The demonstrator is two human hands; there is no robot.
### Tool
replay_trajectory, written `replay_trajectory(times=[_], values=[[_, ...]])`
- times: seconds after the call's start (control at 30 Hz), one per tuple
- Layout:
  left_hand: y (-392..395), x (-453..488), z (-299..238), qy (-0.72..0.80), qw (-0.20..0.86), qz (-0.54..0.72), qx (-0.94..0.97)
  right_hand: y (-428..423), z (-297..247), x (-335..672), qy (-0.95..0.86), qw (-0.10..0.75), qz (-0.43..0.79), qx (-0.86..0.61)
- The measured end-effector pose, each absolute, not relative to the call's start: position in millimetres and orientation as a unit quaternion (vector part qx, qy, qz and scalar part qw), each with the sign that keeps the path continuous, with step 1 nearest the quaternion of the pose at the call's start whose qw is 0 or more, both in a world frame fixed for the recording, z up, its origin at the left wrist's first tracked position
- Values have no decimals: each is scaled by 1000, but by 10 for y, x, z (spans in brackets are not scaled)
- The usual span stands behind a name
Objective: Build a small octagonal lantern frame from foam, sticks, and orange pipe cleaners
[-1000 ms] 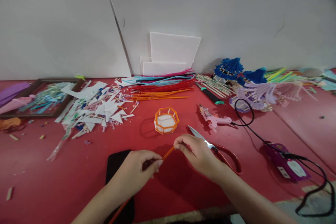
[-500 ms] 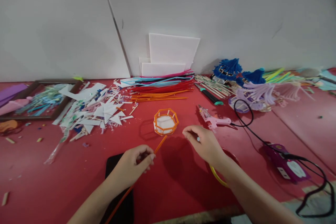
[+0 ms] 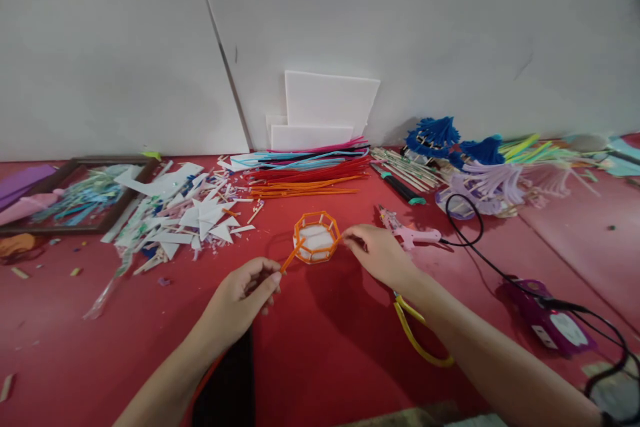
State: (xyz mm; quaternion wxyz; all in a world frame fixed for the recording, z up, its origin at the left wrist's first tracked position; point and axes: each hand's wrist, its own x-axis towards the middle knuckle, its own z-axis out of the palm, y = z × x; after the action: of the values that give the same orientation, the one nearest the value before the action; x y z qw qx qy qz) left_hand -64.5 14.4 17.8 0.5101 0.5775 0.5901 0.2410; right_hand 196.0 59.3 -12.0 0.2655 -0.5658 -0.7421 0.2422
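My left hand point(image 3: 245, 297) pinches an orange straw point(image 3: 291, 257) whose tip reaches the left side of a small orange octagonal frame point(image 3: 316, 236) with a white foam base. My right hand point(image 3: 377, 253) is closed in a pinch on the right edge of that frame, where a short orange piece shows at the fingertips. Yellow-handled scissors point(image 3: 417, 337) lie on the red table under my right forearm.
A pink glue gun point(image 3: 407, 232) lies right of the frame, its black cord point(image 3: 475, 247) running to a purple power strip point(image 3: 547, 323). Bundled coloured straws point(image 3: 305, 177), white foam sheets point(image 3: 325, 110), white scraps point(image 3: 185, 213), a framed tray point(image 3: 75, 193) and a black phone point(image 3: 227, 390) lie about.
Both hands moved forward to the octagonal frame. The right hand let go of the straw's end and now pinches at the frame; the left brought the straw's tip up to it.
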Motion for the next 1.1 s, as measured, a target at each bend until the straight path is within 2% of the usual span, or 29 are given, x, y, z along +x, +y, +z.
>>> replay_trajectory(times=[0.2, 0.3, 0.83, 1.1], values=[[399, -651, 328, 563, 250, 217, 757, 628, 63, 1993, -717, 336, 245, -560], [532, -549, 366, 526, 194, 206, 802, 651, 125, 1955, -724, 359, 271, -522], [700, -338, 273, 523, 203, 197, 804, 707, 43, 1862, -709, 380, 316, -503], [724, -330, 269, 515, 227, 210, 799, 754, 10, 1871, -710, 360, 314, -517]])
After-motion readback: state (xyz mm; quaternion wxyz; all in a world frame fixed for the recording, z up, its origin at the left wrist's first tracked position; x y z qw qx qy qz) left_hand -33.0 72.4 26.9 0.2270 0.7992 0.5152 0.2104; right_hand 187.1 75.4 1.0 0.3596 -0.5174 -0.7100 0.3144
